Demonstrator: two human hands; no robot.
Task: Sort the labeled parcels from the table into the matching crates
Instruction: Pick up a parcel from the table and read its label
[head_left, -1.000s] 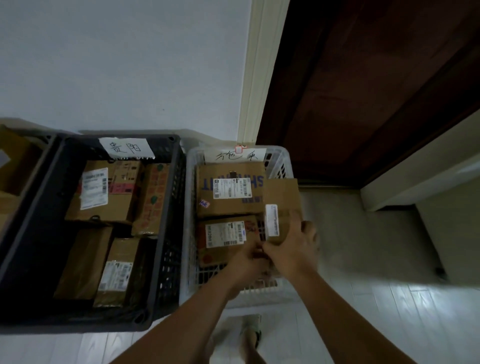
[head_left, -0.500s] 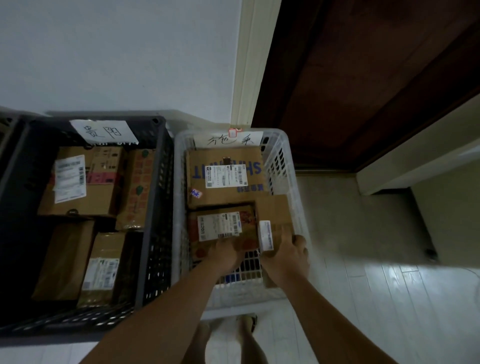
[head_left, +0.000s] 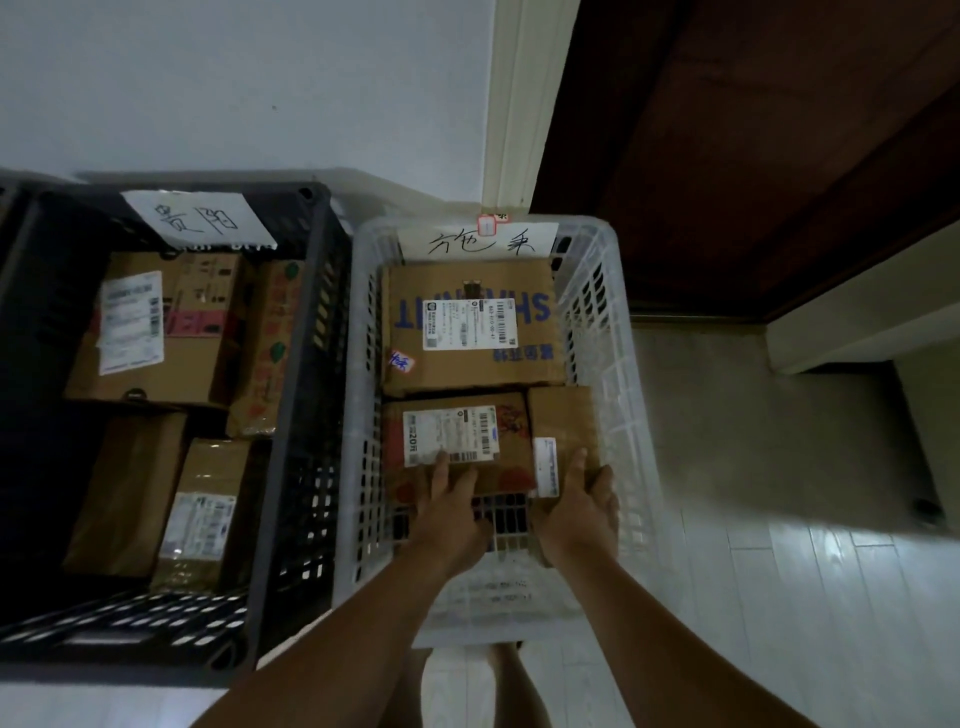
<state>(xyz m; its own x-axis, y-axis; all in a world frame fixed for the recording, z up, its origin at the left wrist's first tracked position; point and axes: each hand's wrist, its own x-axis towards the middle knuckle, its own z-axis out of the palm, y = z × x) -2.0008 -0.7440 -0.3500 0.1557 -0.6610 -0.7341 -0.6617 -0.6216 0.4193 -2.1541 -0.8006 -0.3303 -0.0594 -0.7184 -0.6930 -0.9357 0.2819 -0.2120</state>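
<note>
**Both Hands Working in the White Crate**

The right hand (head_left: 576, 504) is gripping the near end of a narrow parcel (head_left: 561, 415) lying along the right wall of the white crate (head_left: 613, 364). The left hand (head_left: 451, 501) is resting with straight fingers on a box (head_left: 509, 447) labelled "20". Beyond, a big box (head_left: 467, 374) is showing blue "SH…IT". A handwritten sign (head_left: 478, 241) is hanging behind it, and another sign (head_left: 200, 221) on the black crate (head_left: 317, 332).

I count two crates: one black crate (head_left: 291, 467); one white crate (head_left: 623, 415); four parcels (head_left: 197, 364) (head_left: 265, 358) (head_left: 130, 493) (head_left: 213, 467) in the black; three in the white, a big parcel (head_left: 530, 366), a middle parcel (head_left: 514, 431), a narrow parcel (head_left: 563, 415); seven altogether; two paper signs (head_left: 197, 218) (head_left: 478, 243); two hands, left hand (head_left: 452, 514), right hand (head_left: 576, 514).
</note>
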